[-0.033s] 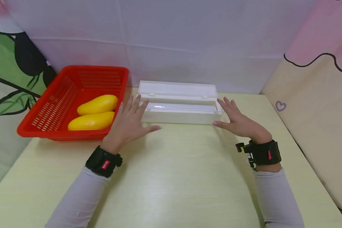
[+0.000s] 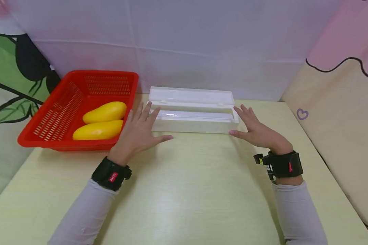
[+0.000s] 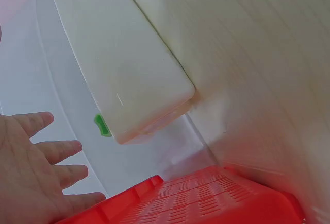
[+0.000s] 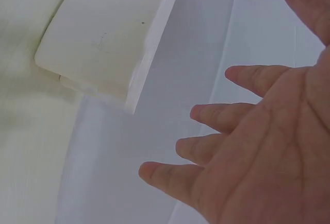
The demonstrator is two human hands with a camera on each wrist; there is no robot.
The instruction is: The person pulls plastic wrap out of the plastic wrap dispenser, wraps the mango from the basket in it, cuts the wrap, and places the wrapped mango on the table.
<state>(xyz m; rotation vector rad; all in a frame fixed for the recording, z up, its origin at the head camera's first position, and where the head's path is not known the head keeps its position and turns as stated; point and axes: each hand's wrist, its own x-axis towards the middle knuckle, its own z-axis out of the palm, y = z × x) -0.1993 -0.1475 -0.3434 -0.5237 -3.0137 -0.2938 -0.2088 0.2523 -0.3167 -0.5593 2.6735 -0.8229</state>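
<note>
On my head feed, the left hand (image 2: 138, 131) is released, fingers fanned and thumb out, between the red basket (image 2: 79, 144) and the left end of the white box (image 2: 193, 127); I cannot tell whether it touches either. The right hand (image 2: 257, 131) is released too — fingers extended, thumb out — just beside the box's right end. I see the box on the pale table (image 2: 187, 187), near the backdrop cloth (image 2: 202, 41), its lid (image 2: 191, 95) tipped back and a shiny roll (image 2: 199, 116) inside. My left wrist view shows a green tab (image 3: 102, 125) at the box's end. Two yellow fruits (image 2: 104, 113) lie in the basket.
</note>
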